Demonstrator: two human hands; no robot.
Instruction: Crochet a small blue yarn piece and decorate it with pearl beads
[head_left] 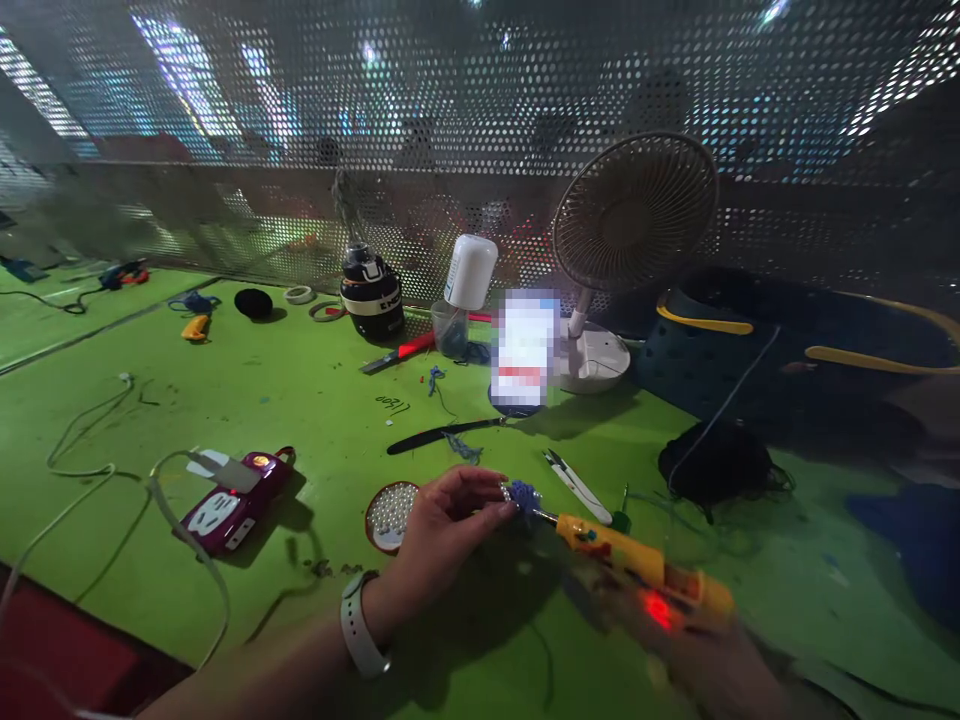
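Between thumb and fingertips, my left hand [450, 515] pinches a small blue beaded piece [524, 495] near the middle of the bench. My right hand [675, 640], blurred, is wrapped round a yellow handheld tool [637, 560] with a glowing red light. The tool's metal tip touches or nearly touches the right side of the blue piece. Just left of my left hand lies a round dish [390, 515] of white pearl beads, partly hidden by that hand. White-handled snips [577, 487] lie beyond the tool.
A purple power strip [236, 505] with cables sits at the left. Behind stand a black bottle [373, 300], a lit phone [523, 350] and a fan [634, 230]. Black yarn [720, 465] and a dark basket [705, 350] are at the right. A red cutter [412, 347] lies on the green bench [315, 410].
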